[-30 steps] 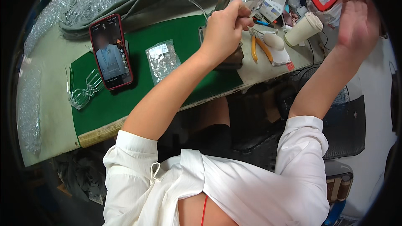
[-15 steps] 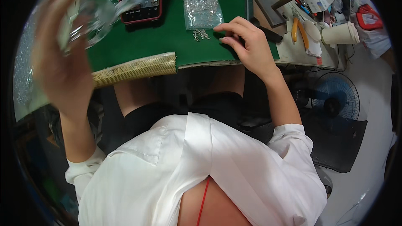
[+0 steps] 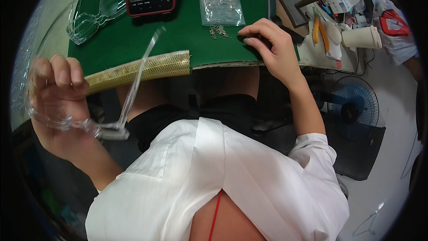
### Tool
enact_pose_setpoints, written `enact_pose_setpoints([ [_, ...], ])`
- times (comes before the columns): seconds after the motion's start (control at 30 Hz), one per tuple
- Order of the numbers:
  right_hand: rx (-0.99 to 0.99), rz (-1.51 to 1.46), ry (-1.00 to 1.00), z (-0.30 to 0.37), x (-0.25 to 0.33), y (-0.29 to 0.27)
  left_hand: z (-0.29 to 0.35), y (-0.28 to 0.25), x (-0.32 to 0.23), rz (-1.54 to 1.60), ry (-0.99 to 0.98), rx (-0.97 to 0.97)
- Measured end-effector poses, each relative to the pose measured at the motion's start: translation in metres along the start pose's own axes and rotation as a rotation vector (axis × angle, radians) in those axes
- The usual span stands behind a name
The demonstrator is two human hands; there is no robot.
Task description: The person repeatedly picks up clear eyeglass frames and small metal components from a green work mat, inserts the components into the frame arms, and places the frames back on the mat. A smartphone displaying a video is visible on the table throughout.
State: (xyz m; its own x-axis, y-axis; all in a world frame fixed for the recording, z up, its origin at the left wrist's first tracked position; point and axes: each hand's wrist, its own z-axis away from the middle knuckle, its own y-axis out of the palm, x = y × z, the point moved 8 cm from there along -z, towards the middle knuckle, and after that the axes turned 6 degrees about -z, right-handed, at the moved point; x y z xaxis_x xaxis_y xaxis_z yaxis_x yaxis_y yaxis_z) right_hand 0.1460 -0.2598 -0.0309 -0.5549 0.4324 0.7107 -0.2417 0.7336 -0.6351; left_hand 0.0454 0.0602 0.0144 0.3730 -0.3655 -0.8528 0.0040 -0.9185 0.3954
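Raised off the table's near left side, my left hand (image 3: 62, 100) is closed on a pair of clear plastic eyeglasses (image 3: 111, 132). One temple of these glasses sticks up to the right, past the table edge. My right hand (image 3: 272, 47) rests at the green mat's near edge, thumb and index finger slightly apart, the other fingers curled. I make out nothing between them. Just left of its fingertips lies a small pile of tiny metal parts (image 3: 217, 31). Behind that is a clear zip bag (image 3: 219, 4) of similar parts. More clear eyeglasses (image 3: 82, 29) lie on the mat's left.
A red-cased phone (image 3: 150, 6) stands at the back. Gold mesh trim (image 3: 142, 68) runs along the front edge. At right are a metal tool stand (image 3: 292, 6), orange-handled pliers (image 3: 320, 33) and a white cup (image 3: 363, 38). A blue fan (image 3: 354, 102) stands beyond my right arm.
My left hand has come down and toward me with the clear eyeglasses, uncovering the other eyeglasses on the mat. The right hand has barely shifted.
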Motion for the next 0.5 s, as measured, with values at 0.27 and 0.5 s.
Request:
enact_pose_setpoints([
  [0.27,0.103,0.037,0.067,-0.01,-0.003,0.004,0.005,0.07,0.008,-0.278,-0.004,0.229],
  [0.5,0.206,0.14,-0.129,-0.009,0.009,0.013,0.003,0.079,0.016,-0.506,-0.009,0.181],
])
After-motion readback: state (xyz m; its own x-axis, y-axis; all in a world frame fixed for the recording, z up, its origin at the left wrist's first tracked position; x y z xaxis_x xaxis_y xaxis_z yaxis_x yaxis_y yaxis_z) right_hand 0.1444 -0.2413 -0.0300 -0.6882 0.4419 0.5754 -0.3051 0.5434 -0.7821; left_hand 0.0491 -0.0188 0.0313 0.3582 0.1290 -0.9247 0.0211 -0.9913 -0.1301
